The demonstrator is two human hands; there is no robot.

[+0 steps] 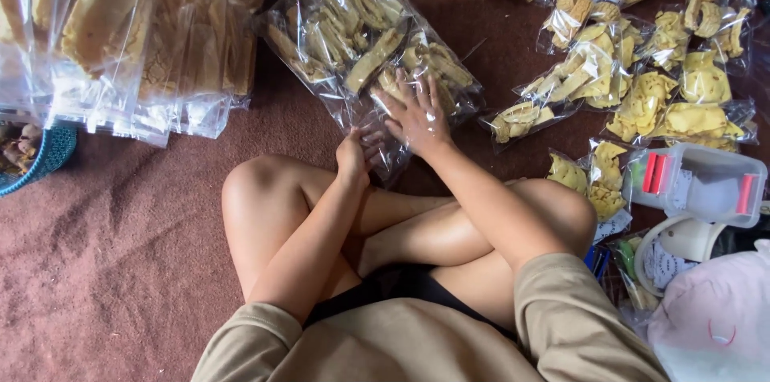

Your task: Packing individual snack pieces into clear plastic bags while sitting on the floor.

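I sit cross-legged on a maroon carpet (120,253). In front of my knees lies a clear plastic bag (361,45) filled with yellow-brown crisp snacks. My right hand (417,113) presses flat on the bag's near end, fingers spread. My left hand (353,159) pinches the bag's open lower edge (383,156) just beside it. Both hands touch the same bag.
Several small filled snack bags (642,69) lie scattered at the right. A tall stack of larger filled bags (136,37) stands at the upper left, beside a teal basket (48,153). A clear box with red clips (698,185), a tape roll (666,249) and pink cloth (714,318) sit at my right.
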